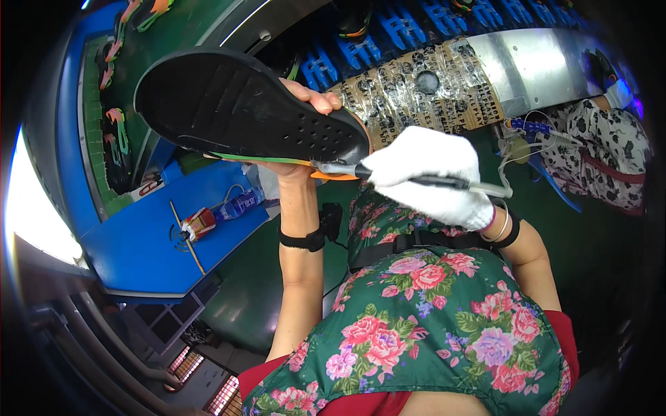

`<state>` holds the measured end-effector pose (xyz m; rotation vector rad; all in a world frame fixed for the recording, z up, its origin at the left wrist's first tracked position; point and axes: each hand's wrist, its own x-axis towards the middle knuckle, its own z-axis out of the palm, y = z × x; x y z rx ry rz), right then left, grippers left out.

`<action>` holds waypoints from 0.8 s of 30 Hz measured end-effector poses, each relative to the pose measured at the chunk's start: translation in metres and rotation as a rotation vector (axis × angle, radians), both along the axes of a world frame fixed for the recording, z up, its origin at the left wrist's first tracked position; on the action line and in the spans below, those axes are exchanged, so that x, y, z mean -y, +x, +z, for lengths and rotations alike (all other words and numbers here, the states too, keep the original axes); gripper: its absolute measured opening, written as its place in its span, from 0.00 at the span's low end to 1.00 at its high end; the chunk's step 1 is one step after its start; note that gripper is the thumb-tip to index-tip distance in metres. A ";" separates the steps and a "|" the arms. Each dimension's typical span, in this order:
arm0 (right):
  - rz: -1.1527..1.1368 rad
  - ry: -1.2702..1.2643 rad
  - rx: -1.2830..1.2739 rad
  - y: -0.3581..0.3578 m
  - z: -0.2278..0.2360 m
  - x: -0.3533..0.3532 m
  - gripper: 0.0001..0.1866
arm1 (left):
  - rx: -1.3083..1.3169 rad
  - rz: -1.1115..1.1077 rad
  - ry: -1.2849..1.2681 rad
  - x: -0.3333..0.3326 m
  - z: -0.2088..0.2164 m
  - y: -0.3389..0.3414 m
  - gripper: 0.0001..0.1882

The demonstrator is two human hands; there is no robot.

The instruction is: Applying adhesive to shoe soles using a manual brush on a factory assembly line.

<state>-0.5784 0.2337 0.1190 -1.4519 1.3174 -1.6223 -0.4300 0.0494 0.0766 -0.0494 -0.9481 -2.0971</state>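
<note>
A shoe is held up at the upper left of centre with its black underside facing me. That underside has shallow ridges toward the wide end and small dots toward the narrow end; green and orange show along its lower edge. My bare left hand wraps around it from behind, fingertips over the far edge and part of the hand hidden. In a white glove, my right hand is closed around a dark-handled brush. The brush's pale tip touches the shoe's near edge, and a thin tube runs from the handle's other end.
Beyond my hands runs a ledge of metal, partly covered in taped cardboard, with blue racks behind it. A blue table at left carries a bottle, a red packet and a stick. Another person sits at right.
</note>
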 end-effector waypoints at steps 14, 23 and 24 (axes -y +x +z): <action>-0.088 0.000 0.388 0.018 0.005 0.007 0.08 | -0.109 -0.160 0.124 -0.004 -0.015 -0.009 0.63; -0.100 0.096 0.564 0.019 -0.003 -0.008 0.10 | -0.164 -0.193 0.170 -0.012 -0.016 -0.015 0.56; -0.110 0.149 0.710 0.018 -0.002 -0.011 0.10 | -0.180 -0.188 0.178 -0.013 -0.016 -0.015 0.56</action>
